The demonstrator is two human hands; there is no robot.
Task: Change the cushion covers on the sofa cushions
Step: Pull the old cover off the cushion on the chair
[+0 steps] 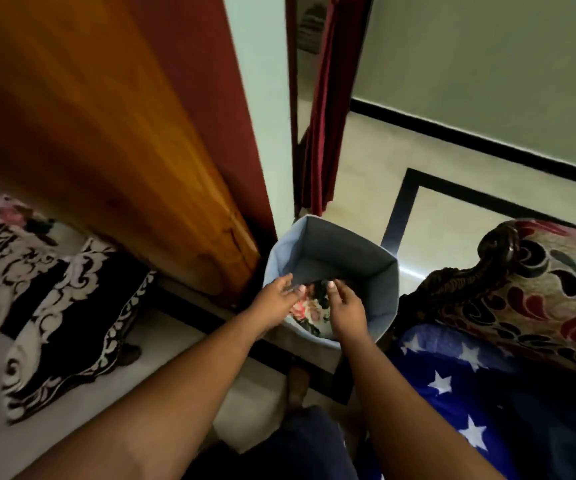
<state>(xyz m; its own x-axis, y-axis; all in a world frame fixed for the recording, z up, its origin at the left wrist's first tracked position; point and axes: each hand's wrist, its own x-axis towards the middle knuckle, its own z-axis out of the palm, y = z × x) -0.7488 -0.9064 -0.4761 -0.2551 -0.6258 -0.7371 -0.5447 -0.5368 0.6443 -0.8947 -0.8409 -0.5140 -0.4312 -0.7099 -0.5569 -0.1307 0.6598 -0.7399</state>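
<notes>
Both hands reach into the pale grey-blue fabric laundry basket (pixel 331 251), likely dropping or fetching a cover. The left hand (pixel 274 299) has fingers loosely apart, touching the floral patterned cushion cover (pixel 309 311) inside the basket; the right hand (pixel 345 310) curls over it (grip unclear). No writing is readable. Left of the basket lie black-and-white scroll-patterned cushions (pixel 54 306).

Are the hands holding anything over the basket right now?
Cannot tell: left hand and right hand are over floral cloth in the basket, fingers loose.
</notes>
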